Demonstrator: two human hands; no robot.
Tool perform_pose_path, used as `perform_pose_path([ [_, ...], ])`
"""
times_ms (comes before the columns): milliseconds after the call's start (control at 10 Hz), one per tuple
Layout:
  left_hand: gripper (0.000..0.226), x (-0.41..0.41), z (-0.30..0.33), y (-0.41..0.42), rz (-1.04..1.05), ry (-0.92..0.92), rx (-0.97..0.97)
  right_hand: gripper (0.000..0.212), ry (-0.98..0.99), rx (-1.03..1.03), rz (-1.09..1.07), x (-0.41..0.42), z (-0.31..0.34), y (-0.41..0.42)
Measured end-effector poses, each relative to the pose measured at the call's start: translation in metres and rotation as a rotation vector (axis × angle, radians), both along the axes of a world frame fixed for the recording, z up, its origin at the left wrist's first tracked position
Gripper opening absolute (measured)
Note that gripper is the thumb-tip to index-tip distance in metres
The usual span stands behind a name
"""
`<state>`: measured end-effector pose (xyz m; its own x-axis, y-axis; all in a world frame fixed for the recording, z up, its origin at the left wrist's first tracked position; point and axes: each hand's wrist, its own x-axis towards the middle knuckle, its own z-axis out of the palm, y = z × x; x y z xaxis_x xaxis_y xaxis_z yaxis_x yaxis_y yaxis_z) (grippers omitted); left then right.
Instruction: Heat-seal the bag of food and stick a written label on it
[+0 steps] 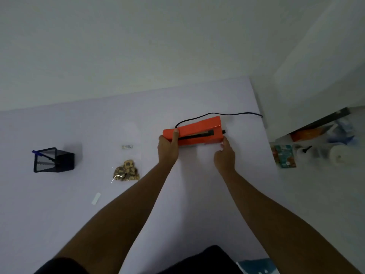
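Note:
An orange heat sealer point(197, 129) with a black sealing strip lies on the white table point(59, 204), its black cord point(227, 114) running off to the right. My left hand point(167, 149) grips its left end, thumb on top. My right hand point(225, 153) touches its right end with the fingertips. A clear bag of brown food point(126, 171) lies to the left of my left arm. A small white label strip point(96, 198) lies nearer me on the left, and a small printed label point(127, 146) lies just beyond the bag.
A black mesh pen holder point(53, 160) with a blue pen point(39, 154) stands at the far left. Right of the table's edge, a shelf point(316, 123) and floor hold packets, a teal packet point(284, 156) and white rolls. A wall rises behind the table.

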<state>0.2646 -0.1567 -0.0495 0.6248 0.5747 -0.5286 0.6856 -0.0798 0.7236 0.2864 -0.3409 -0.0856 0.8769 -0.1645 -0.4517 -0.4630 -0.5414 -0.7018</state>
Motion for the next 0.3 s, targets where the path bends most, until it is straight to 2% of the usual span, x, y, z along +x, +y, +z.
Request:
perform_pose_path([
  [200, 0.073, -0.009, 0.011, 0.01, -0.087, 0.019, 0.02, 0.07, 0.015, -0.03, 0.066, -0.004, 0.02, -0.002],
  [300, 0.085, -0.015, 0.026, 0.019, -0.169, 0.024, 0.079, 0.068, -0.013, -0.043, 0.057, -0.005, 0.039, -0.004],
])
